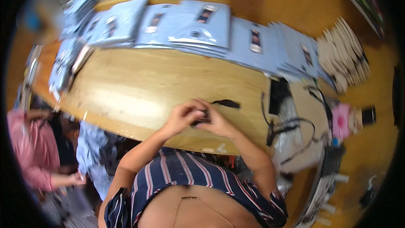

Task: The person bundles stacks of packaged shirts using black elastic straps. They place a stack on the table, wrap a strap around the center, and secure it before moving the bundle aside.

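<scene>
My left hand (182,117) and my right hand (216,120) meet over the near edge of the wooden table (139,88). Together they pinch a small black item (200,120), mostly hidden between the fingers. A black strip (227,103) lies on the table just beyond my right hand. Stacks of folded light blue shirts (202,27) run along the far side of the table.
A pile of beige cardboard pieces (344,57) sits at the far right. Black cords (291,126) and a pink item (341,120) lie on a side surface at right. Another person in a pink sleeve (31,152) stands at lower left beside more blue cloth (90,152).
</scene>
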A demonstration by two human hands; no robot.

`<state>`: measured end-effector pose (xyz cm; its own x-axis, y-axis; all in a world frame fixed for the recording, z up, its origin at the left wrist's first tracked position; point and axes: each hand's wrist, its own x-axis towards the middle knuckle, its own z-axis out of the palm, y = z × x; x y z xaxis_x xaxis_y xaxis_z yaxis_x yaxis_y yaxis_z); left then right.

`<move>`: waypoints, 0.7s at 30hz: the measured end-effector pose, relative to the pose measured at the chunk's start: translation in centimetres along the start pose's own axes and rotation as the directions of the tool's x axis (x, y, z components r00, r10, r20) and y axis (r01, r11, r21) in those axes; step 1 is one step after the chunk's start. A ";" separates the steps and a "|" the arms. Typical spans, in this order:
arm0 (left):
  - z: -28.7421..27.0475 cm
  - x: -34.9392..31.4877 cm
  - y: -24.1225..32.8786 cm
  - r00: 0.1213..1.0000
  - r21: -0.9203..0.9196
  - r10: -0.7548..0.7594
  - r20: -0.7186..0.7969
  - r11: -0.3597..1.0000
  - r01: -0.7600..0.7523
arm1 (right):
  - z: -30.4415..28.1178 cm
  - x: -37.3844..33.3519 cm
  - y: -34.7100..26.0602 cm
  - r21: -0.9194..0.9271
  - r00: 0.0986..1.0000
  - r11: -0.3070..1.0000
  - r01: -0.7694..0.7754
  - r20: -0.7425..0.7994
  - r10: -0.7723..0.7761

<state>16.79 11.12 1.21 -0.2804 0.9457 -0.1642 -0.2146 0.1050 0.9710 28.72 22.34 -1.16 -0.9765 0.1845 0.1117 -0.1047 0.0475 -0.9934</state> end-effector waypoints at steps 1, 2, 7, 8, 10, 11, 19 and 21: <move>0.9 -0.1 0.5 0.974 0.077 0.215 0.066 0.973 -0.220 | -0.8 -0.8 -0.8 0.126 0.965 0.968 -0.215 -0.126 0.231; 0.6 -0.4 1.8 0.946 0.290 0.288 0.150 0.902 -0.321 | -3.4 -1.9 -1.4 -0.017 0.909 0.948 -0.319 -0.288 0.301; -6.8 -4.1 2.8 0.936 0.556 0.352 -0.025 0.782 -0.280 | -25.2 -17.2 -6.5 -0.858 0.609 0.353 -0.373 -0.513 -0.604; -9.2 -4.7 2.5 0.919 0.583 0.369 -0.142 0.781 -0.224 | -27.5 -19.8 -7.3 -0.851 0.521 0.318 -0.418 -0.512 -0.683; -14.7 -6.7 1.8 0.850 0.631 0.376 -0.370 0.773 -0.067 | -27.9 -21.5 -8.2 -0.716 0.329 0.418 -0.559 -0.654 -0.681; -18.1 -7.9 1.5 0.752 0.783 0.515 -0.410 0.622 0.001 | -27.0 -21.6 -8.4 -0.666 0.270 0.465 -0.583 -0.699 -0.663; -42.9 -14.5 3.6 0.422 -0.261 -0.003 -0.907 0.790 -0.555 | -11.1 -8.6 -3.5 -0.720 0.444 0.338 -0.607 -0.659 -0.608; -47.3 -13.0 3.7 0.376 -0.385 -0.152 -0.914 0.616 -0.687 | -7.8 -4.7 -2.0 -0.694 0.556 0.533 -0.484 -0.714 -0.425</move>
<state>-24.56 -15.35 -1.26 -0.9281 0.0582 -0.3678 -0.2996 -0.7033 0.6447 35.00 29.06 0.53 -0.3632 0.7836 0.5041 0.5482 0.6172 -0.5645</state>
